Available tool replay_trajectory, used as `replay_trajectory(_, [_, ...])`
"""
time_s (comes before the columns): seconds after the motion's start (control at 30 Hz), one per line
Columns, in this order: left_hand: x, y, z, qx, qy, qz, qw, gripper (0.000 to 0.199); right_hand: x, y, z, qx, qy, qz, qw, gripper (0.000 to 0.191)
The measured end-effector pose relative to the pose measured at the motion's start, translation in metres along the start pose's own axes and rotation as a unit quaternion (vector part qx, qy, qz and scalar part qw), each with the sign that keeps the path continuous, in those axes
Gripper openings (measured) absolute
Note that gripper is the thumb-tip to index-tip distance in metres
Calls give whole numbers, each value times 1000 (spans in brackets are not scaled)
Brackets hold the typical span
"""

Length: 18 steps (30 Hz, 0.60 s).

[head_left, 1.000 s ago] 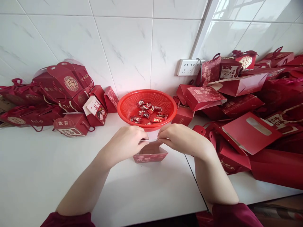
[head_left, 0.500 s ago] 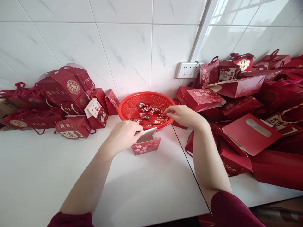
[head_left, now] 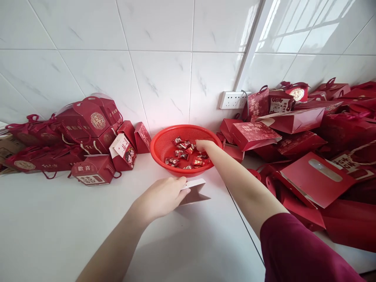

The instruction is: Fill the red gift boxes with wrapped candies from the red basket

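A red plastic basket stands against the tiled wall with several small wrapped candies inside. My right hand reaches over its right side to the candies; the fingers point down and are mostly hidden, so any candy in them cannot be made out. In front of the basket, my left hand pinches the upper left edge of a small paper gift bag. The bag's mouth is open toward me, showing its plain inside.
Red gift boxes are stacked at the left on the white table. Many more red boxes and bags are piled at the right. A white power strip is on the wall, and a dark seam crosses the table right of the bag.
My right hand has moved from the basket's right rim farther in among the candies. The bag in my left hand has tipped, its printed front no longer visible. The view has shifted slightly.
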State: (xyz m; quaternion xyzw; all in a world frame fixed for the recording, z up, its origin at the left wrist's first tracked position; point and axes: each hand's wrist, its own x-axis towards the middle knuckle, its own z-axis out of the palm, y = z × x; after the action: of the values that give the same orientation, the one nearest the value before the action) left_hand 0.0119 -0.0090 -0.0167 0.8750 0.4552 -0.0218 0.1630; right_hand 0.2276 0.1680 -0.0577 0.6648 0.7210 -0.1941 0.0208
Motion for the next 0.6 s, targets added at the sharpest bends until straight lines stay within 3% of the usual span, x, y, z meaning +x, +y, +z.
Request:
replay_trajectory(0.33, [-4, 8, 1, -34, -16, 31, 999, 31, 17, 2, 4, 2, -44, 27, 999, 35])
replay_trajectory(0.47, [-6, 11, 1, -35, -17, 17, 999, 28, 8, 2, 10, 9, -41, 31, 999, 35])
replay_trajectory(0.6, [-10, 13, 1, 13, 2, -28, 1000, 24, 1, 1, 3, 24, -25, 12, 999, 33])
